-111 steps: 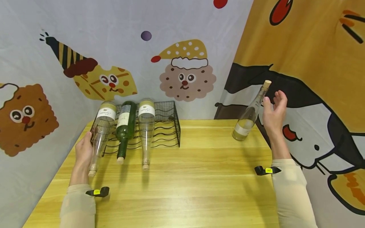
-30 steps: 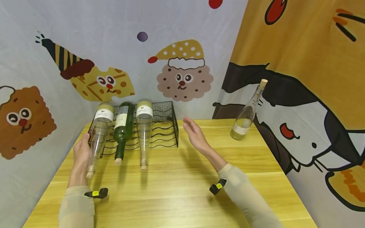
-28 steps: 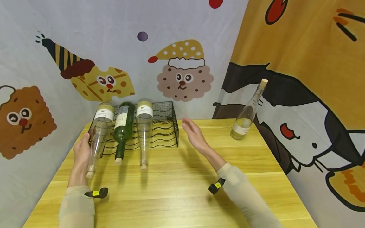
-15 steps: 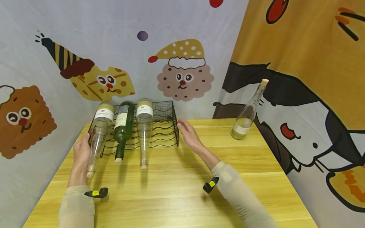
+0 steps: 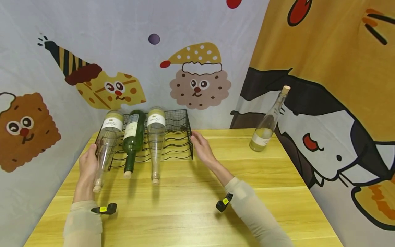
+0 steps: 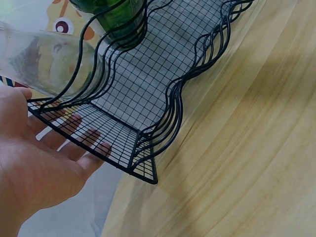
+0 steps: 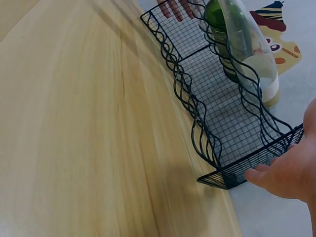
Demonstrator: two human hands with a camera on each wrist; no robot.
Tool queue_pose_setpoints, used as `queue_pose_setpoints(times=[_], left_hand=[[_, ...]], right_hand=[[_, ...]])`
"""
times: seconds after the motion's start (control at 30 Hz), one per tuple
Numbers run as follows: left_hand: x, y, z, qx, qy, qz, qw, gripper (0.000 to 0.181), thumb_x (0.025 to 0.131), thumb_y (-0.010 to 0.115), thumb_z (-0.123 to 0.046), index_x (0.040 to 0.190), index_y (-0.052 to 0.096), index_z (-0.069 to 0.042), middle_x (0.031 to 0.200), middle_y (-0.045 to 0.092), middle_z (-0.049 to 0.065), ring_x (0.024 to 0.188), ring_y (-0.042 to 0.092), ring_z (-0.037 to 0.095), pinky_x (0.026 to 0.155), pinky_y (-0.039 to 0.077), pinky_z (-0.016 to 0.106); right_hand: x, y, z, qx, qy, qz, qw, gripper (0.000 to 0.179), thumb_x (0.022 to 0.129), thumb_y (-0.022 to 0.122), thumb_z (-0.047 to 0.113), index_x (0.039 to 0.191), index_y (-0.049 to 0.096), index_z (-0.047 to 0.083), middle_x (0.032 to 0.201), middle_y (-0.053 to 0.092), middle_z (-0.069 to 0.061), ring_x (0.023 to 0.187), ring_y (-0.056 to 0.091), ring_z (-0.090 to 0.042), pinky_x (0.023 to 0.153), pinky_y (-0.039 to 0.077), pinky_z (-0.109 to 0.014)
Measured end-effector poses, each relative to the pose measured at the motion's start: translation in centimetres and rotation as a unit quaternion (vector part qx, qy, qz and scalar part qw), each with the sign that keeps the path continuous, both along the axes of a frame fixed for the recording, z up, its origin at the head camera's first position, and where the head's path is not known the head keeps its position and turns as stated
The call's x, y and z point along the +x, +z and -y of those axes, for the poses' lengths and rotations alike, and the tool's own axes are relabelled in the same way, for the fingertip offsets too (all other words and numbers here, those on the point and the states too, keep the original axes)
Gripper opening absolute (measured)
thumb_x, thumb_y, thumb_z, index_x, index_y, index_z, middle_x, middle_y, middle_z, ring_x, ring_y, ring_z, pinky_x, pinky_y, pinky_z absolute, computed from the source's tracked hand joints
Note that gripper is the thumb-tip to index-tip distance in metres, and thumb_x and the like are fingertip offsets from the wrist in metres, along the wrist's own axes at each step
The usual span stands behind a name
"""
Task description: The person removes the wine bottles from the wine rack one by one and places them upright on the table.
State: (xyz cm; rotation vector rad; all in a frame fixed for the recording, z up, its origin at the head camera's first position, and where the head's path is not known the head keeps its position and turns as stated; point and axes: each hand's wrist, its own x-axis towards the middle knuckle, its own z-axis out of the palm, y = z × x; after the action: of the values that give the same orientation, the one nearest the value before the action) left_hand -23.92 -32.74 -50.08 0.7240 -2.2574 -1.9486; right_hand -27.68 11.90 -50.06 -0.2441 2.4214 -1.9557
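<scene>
A black wire wine rack point(image 5: 189, 133) stands on the table with three corked bottles lying in it, necks toward me. The left bottle point(image 5: 112, 122) and the third bottle point(image 5: 156, 120) are clear with white labels; the green bottle point(image 5: 133, 132) lies between them. My left hand point(image 5: 88, 164) rests along the rack's left mesh side, its fingers point(image 6: 69, 126) spread behind the mesh in the left wrist view. My right hand point(image 5: 203, 147) is at the right mesh side, palm facing it with fingers extended; in the right wrist view its fingertips are partly hidden by the panel.
Another clear corked bottle point(image 5: 262, 135) stands upright at the back right of the wooden table point(image 5: 185, 206). A cloth backdrop point(image 5: 123, 27) with cartoon prints hangs close behind the rack and along both sides.
My right hand has left the standing bottle's side and moved left to the rack's right side, closing the last gap over the past second. My left hand and the bottles have stayed put.
</scene>
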Motion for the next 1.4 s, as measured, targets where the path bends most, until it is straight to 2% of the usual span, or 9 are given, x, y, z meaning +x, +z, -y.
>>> queue_pose_setpoints(times=[0.1,0.33,0.5,0.7,0.87,1.03,1.2,1.33,1.4], left_hand=[[0.0,0.0,0.0,-0.003,-0.001,-0.002,1.0,0.049,0.116,0.039,-0.069,0.1,0.073,-0.037,0.115,0.057,-0.017,0.108,0.05,0.005,0.095,0.045,0.021],[0.1,0.1,0.0,0.015,-0.003,0.003,0.9999,0.045,0.115,0.041,-0.069,0.102,0.072,-0.039,0.108,0.058,-0.016,0.099,0.054,0.006,0.082,0.051,0.02],[0.1,-0.1,-0.1,0.004,-0.002,-0.001,1.0,0.047,0.115,0.039,-0.07,0.106,0.073,-0.039,0.116,0.055,-0.017,0.108,0.049,0.005,0.09,0.043,0.017],[0.2,0.1,-0.1,0.008,-0.005,0.003,1.0,0.043,0.116,0.04,-0.069,0.104,0.071,-0.041,0.107,0.058,-0.017,0.1,0.054,0.006,0.083,0.049,0.019],[0.2,0.2,-0.1,0.006,0.0,-0.003,1.0,0.048,0.117,0.039,-0.066,0.097,0.073,-0.04,0.111,0.057,-0.019,0.107,0.05,0.004,0.093,0.043,0.018],[0.3,0.3,0.0,0.002,-0.006,0.0,1.0,0.045,0.117,0.038,-0.068,0.102,0.072,-0.042,0.117,0.055,-0.021,0.111,0.048,0.002,0.099,0.041,0.02],[0.4,0.4,0.0,0.017,-0.018,0.007,0.9997,0.045,0.116,0.037,-0.069,0.115,0.071,-0.039,0.119,0.054,-0.02,0.11,0.049,0.002,0.093,0.043,0.018],[0.6,0.5,0.1,0.025,-0.038,0.008,0.9989,0.054,0.116,0.036,-0.07,0.144,0.066,-0.034,0.12,0.053,-0.019,0.106,0.051,0.005,0.086,0.05,0.019],[0.6,0.6,0.1,0.034,-0.044,0.002,0.9985,0.058,0.117,0.036,-0.068,0.154,0.061,-0.03,0.122,0.053,-0.019,0.107,0.051,0.006,0.087,0.05,0.02]], right_hand=[[0.0,-0.3,0.1,-0.008,-0.002,0.002,1.0,0.061,0.122,0.046,0.047,0.173,0.044,0.013,0.178,0.048,-0.014,0.165,0.047,-0.038,0.138,0.041,-0.058],[-0.2,-0.3,0.4,-0.024,-0.005,-0.001,0.9997,0.06,0.123,0.044,0.048,0.172,0.047,0.013,0.177,0.048,-0.017,0.164,0.048,-0.039,0.135,0.046,-0.06],[-0.3,-0.4,0.6,-0.024,-0.012,0.002,0.9996,0.059,0.123,0.044,0.049,0.171,0.048,0.014,0.176,0.049,-0.019,0.162,0.05,-0.038,0.132,0.048,-0.061],[-0.4,-0.6,0.7,-0.028,-0.02,0.004,0.9994,0.056,0.123,0.045,0.046,0.17,0.05,0.015,0.175,0.051,-0.019,0.161,0.051,-0.038,0.132,0.048,-0.062],[-0.4,-0.7,0.8,-0.027,-0.023,0.002,0.9993,0.057,0.123,0.046,0.047,0.17,0.051,0.015,0.173,0.054,-0.017,0.16,0.052,-0.039,0.132,0.048,-0.062],[-0.2,-0.9,1.0,-0.019,-0.03,-0.001,0.9994,0.059,0.122,0.045,0.048,0.171,0.05,0.015,0.174,0.054,-0.015,0.16,0.053,-0.04,0.133,0.047,-0.06],[-0.3,-1.2,1.0,-0.01,-0.035,-0.013,0.9993,0.059,0.123,0.045,0.048,0.17,0.05,0.014,0.173,0.055,-0.015,0.16,0.054,-0.039,0.134,0.047,-0.06],[-0.4,-1.3,0.9,-0.006,-0.041,-0.019,0.999,0.059,0.122,0.045,0.05,0.169,0.052,0.015,0.172,0.056,-0.014,0.158,0.056,-0.039,0.133,0.048,-0.06],[-0.4,-1.3,0.9,-0.007,-0.044,-0.021,0.9988,0.059,0.122,0.046,0.051,0.169,0.053,0.015,0.172,0.057,-0.014,0.157,0.056,-0.039,0.132,0.048,-0.06]])
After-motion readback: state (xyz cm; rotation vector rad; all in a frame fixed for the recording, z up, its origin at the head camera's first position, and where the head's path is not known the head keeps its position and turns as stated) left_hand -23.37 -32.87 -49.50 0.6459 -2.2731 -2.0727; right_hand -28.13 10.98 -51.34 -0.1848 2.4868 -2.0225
